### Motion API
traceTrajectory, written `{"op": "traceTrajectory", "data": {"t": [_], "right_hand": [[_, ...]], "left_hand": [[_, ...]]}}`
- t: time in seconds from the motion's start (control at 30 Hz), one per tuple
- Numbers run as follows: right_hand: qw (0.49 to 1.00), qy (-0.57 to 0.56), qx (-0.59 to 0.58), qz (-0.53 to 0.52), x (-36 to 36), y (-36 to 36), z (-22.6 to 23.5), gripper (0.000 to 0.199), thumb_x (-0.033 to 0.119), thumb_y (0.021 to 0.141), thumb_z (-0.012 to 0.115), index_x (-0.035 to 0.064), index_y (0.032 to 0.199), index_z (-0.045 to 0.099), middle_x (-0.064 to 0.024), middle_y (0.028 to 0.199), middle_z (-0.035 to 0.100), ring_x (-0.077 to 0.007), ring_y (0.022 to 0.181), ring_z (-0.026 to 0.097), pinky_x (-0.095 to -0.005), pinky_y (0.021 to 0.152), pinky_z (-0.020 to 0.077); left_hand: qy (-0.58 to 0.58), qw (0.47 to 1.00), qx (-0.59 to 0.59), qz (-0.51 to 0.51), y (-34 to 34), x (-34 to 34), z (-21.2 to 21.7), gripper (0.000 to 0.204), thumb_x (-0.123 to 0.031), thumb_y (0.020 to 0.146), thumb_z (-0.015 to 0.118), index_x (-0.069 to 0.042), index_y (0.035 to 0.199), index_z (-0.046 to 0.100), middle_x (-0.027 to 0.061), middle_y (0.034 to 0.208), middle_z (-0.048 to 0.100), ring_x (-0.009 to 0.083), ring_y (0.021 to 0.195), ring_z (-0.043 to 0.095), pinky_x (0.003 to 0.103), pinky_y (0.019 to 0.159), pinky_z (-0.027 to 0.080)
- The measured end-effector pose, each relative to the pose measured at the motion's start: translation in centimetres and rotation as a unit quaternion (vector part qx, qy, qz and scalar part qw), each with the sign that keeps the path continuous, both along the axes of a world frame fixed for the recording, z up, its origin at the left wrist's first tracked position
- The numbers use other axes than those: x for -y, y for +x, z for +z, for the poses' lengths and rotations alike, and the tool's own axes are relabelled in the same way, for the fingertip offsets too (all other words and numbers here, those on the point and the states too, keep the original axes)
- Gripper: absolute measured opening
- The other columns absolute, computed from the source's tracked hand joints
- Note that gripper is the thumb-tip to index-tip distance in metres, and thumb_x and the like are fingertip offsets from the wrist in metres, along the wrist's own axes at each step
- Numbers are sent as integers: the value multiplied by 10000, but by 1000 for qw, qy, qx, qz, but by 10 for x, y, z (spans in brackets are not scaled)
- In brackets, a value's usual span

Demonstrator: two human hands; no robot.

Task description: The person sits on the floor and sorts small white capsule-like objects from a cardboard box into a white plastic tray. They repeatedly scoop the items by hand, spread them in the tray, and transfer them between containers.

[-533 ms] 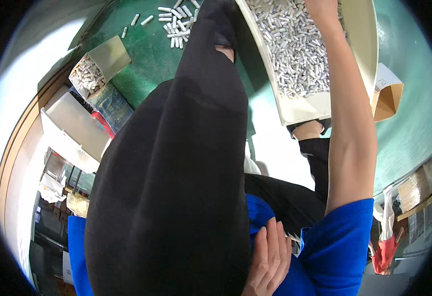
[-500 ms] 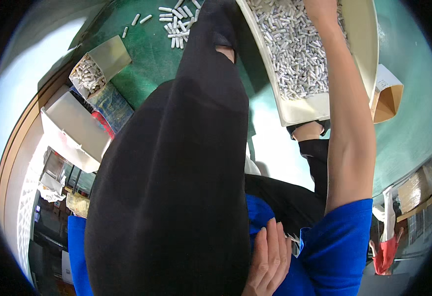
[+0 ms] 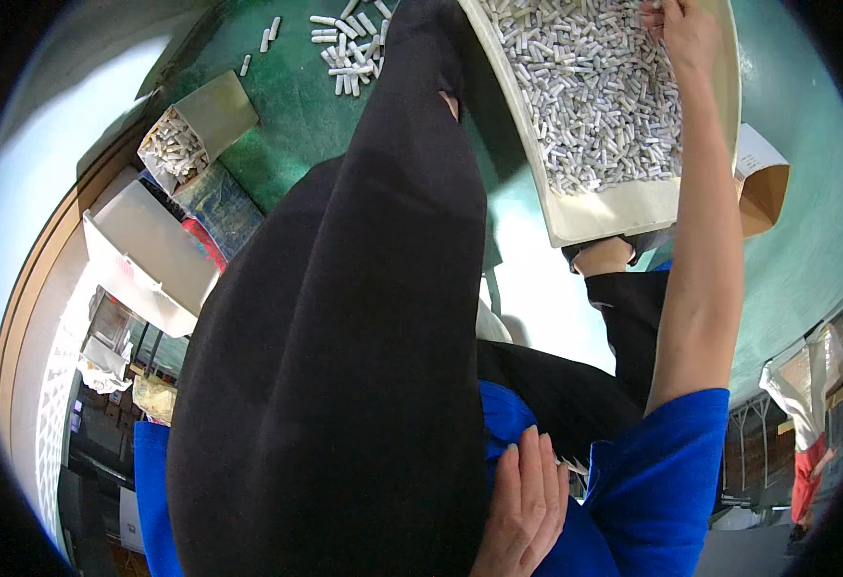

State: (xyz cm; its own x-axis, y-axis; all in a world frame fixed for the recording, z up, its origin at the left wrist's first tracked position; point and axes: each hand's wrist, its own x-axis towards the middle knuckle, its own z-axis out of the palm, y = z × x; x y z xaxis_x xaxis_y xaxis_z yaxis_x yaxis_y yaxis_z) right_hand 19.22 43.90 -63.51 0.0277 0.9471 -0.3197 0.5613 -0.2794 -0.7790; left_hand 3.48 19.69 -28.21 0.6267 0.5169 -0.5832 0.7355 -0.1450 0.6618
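A cream tray (image 3: 612, 213) at the upper right holds a thick layer of small white cylindrical pieces (image 3: 594, 106). Over the far right part of that layer is my right hand (image 3: 688, 34), its fingers bent and pressed together. What they pinch, if anything, is too small to make out. My left hand (image 3: 527, 505) lies flat against my blue shirt (image 3: 623, 481) near the lower middle, fingers stretched out and holding nothing. My leg in black trousers (image 3: 344, 337) rises through the middle and hides part of the floor.
Several white pieces (image 3: 352, 43) lie loose on the green floor (image 3: 277, 125) at the upper left. Near them stands an open box (image 3: 176, 149) of similar pieces, beside a white bin (image 3: 152, 255). An open cardboard box (image 3: 763, 192) sits right of the tray.
My right hand has shifted right across the tray, and its bent fingers have come into view. Another loose piece position on the floor differs slightly. My left hand stays in place.
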Motion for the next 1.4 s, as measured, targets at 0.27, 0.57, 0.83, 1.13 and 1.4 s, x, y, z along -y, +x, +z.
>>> {"op": "traceTrajectory", "data": {"t": [0.27,0.57,0.83,1.13,1.4], "right_hand": [[851,168,415,275,-26,24,-43,167,64,793,480,-50,821,599,-273,738,596,-417,732,601,-473,652,470],[894,195,311,256,44,34,-45,252,232,841,538,7,913,625,-151,856,629,-284,764,598,-383,687,472],[976,-40,-88,-194,89,64,-30,260,91,785,376,-47,827,592,-121,642,569,-187,425,526,-311,424,451],[989,12,71,-130,88,19,-51,346,41,770,433,37,1069,607,-180,808,633,-261,677,620,-359,676,479],[980,-42,-101,165,130,-38,-8,350,-16,733,495,58,1046,632,-165,1174,553,-339,1035,545,-366,899,427]], "left_hand": [[-58,998,3,-28,4,-4,2,384,-116,863,377,93,1166,484,304,1212,469,442,1173,420,562,999,327],[20,995,3,-98,-17,-9,5,447,-196,860,390,91,1198,448,328,1207,440,457,1181,392,561,994,321],[225,962,72,-139,-27,5,-3,353,-186,866,474,49,1123,532,262,1054,549,402,1068,512,513,932,399],[165,967,62,-184,-23,-5,15,468,-180,831,403,90,1213,426,327,1185,452,443,1143,438,530,983,332],[130,980,58,-142,-17,-18,15,409,-183,815,427,83,1113,515,276,1068,550,397,1037,508,500,938,377]]}}
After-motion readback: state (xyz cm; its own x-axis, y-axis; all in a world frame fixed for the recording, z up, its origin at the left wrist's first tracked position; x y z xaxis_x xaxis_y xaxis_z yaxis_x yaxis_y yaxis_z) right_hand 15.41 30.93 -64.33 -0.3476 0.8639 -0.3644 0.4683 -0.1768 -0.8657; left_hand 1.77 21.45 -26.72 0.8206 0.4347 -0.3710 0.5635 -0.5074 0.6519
